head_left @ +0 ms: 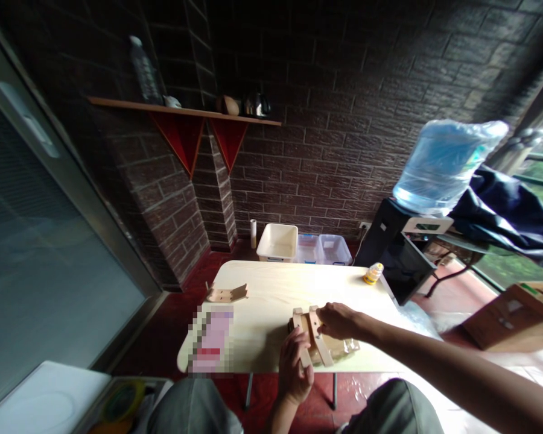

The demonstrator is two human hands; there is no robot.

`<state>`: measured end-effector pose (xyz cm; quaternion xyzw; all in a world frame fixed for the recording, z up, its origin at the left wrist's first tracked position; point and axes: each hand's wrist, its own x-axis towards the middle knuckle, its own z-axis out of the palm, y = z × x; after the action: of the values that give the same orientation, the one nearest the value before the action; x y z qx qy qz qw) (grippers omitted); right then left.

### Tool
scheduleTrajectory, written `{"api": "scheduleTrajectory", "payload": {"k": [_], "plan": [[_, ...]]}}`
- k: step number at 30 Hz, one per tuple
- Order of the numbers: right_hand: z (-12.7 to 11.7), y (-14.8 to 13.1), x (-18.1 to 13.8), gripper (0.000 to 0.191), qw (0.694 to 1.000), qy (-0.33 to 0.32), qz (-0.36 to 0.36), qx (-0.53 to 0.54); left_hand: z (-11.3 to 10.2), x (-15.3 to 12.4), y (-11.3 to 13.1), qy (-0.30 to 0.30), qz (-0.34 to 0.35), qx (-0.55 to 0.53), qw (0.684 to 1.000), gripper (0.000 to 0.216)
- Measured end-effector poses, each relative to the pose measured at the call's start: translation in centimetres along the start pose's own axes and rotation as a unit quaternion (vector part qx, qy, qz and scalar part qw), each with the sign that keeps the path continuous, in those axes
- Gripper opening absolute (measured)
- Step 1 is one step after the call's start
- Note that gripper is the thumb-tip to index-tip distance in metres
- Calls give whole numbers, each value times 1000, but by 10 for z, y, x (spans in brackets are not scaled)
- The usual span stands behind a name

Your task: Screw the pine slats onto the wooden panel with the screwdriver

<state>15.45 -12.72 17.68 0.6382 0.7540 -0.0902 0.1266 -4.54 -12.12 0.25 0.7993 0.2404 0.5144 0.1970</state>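
Observation:
Near the front edge of the table lies a light wooden assembly point(311, 343), with two long slats and dark screw heads or holes along them. My left hand point(294, 364) has its fingers curled over the lower part of the left slat. Closed in a pinch, my right hand point(339, 320) presses against the upper part of the right slat; what its fingertips hold is hidden. Crinkled clear plastic point(348, 346) shows beside and beneath the assembly. Farther left on the table rests another wooden piece point(228, 293) with upturned ends and small holes.
On the pale table point(271, 283) are a blurred-out pinkish sheet point(215, 337) and a small yellow-and-clear container point(373, 273). Behind stand a cream bin point(278, 241) and clear plastic boxes point(335, 248). A water dispenser point(389, 241) is at right, a shelf point(185, 110) on the wall.

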Motion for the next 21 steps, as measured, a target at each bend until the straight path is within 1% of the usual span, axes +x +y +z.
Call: {"api": "scheduleTrajectory", "payload": {"k": [2, 4, 6, 8, 11, 13, 17, 21], "plan": [[-6, 0, -2, 31, 1000, -25, -2, -9, -1, 0, 1, -2, -5, -2, 1000, 47], [-12, 2, -5, 33, 999, -36, -13, -17, -2, 0, 2, 1, -4, -1, 1000, 47], [-16, 4, -9, 39, 999, -32, -29, -23, -2, 0, 2, 6, 0, -3, 1000, 47], [-16, 5, -12, 42, 998, -15, -47, -30, -3, 1, 3, 10, 3, -5, 1000, 47], [-12, 4, -15, 27, 997, 16, -71, -40, -3, 1, 3, 15, 6, -5, 1000, 50], [-8, 4, -16, 22, 995, 32, -86, -40, -3, 1, 1, 17, 7, -2, 1000, 53], [0, 8, -16, 20, 994, 44, -95, -31, -1, 0, -1, 20, 12, 5, 1000, 52], [6, 12, -13, 28, 997, 36, -66, -31, 2, -1, -2, 22, 14, 3, 1000, 48]]}}
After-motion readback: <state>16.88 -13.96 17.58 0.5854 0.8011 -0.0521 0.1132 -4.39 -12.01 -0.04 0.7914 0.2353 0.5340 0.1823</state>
